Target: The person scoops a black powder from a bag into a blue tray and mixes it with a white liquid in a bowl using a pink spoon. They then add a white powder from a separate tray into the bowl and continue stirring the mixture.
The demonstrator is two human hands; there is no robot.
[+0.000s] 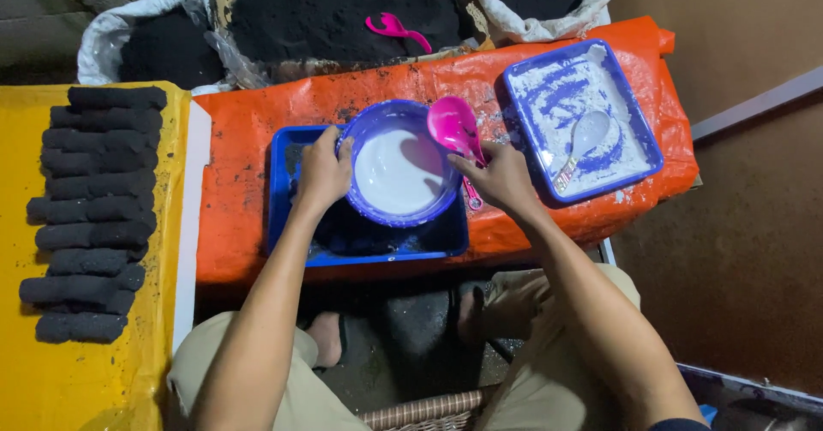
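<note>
The blue bowl [399,174] of white liquid sits tilted on the blue tray [296,225] mid-desk, left hand [324,172] clasping its left rim, right hand [501,178] pinching the pink scoop [453,126] over its right rim, handle pointing toward the desk's near edge.

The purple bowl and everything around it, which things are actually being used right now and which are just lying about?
In use:
left hand gripping the purple bowl's rim
right hand holding the pink spoon
white liquid in the bowl
blue tray under it

Lying about:
powdered tray with white spoon
second pink spoon on black powder
black logs on the yellow sheet
</note>
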